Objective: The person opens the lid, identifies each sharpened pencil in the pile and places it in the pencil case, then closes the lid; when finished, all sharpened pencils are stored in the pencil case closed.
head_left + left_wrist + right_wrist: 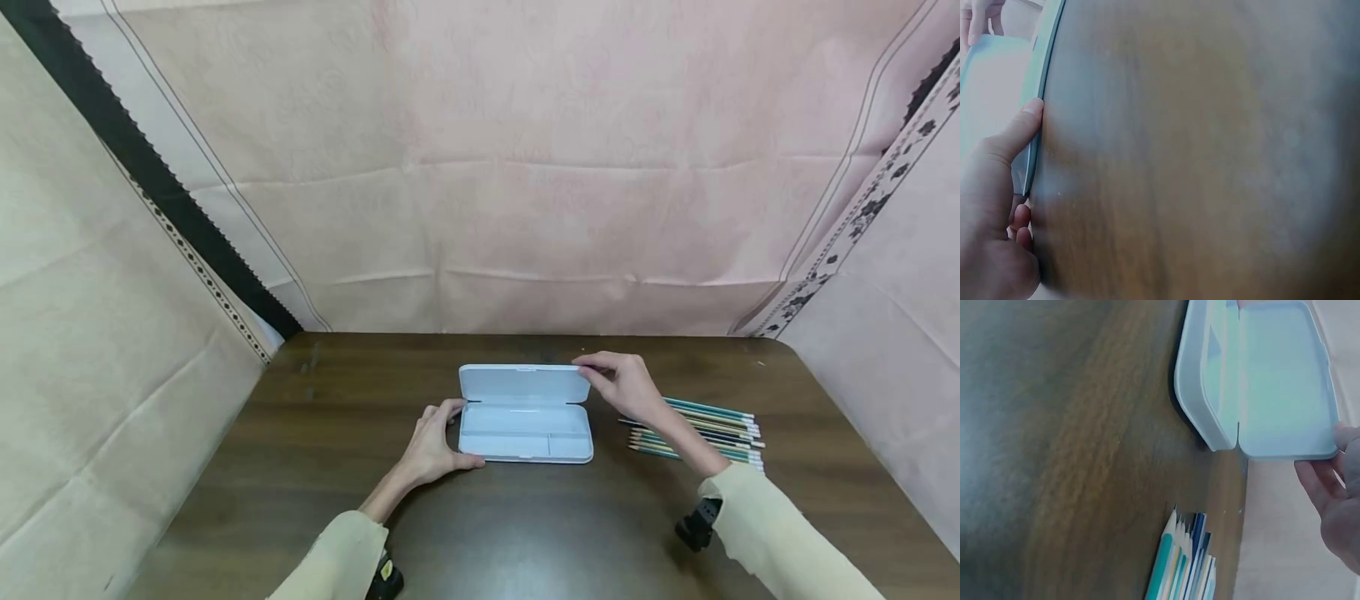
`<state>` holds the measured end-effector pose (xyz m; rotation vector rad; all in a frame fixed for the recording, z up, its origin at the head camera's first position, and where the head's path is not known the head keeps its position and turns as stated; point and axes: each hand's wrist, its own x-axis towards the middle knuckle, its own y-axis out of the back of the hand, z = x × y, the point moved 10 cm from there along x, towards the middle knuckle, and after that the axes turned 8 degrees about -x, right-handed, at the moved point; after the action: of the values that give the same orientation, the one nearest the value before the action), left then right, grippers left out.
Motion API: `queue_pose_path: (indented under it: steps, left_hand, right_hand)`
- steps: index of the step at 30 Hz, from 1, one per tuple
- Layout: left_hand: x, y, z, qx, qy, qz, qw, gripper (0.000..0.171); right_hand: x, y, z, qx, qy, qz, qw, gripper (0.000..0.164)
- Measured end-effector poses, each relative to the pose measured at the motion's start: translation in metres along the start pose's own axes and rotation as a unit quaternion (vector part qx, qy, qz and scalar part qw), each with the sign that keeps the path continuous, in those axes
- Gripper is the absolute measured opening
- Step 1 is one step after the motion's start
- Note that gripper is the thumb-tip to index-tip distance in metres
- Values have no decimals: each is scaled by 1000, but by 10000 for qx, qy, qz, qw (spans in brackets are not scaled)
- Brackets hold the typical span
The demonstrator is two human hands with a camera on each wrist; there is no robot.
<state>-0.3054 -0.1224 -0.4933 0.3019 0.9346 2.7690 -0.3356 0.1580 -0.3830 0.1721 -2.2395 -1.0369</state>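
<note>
A light blue pencil case (525,433) lies on the table with its lid (521,384) raised at the back. Its tray shows a long compartment and a smaller one at the front right, with nothing in them. My left hand (435,446) grips the case's left end, thumb on the front edge and fingers at the left side. At the lid's upper right corner, my right hand (618,383) pinches the edge between thumb and fingers; the right wrist view shows this lid (1285,381) standing open. Several pencils (720,429) lie side by side under the right forearm, which partly hides them.
The brown wooden table (300,500) ends at a back edge just behind the case. Pale cloth (525,208) hangs behind it and on both sides. In the right wrist view, the pencils' (1169,556) sharpened tips point toward the case.
</note>
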Motion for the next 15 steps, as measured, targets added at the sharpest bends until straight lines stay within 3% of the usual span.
queue_pose_path:
  steps: [5,15]
  left_hand:
    - [-1,-1,0,-4,-24,-18,10000,93]
    - [0,-2,1,33,11,-115,9999,92]
  right_hand:
    - [0,-3,32,684,-980,-84,9928,18]
    - [-3,-22,66,2102,-1968,-238,9573,29]
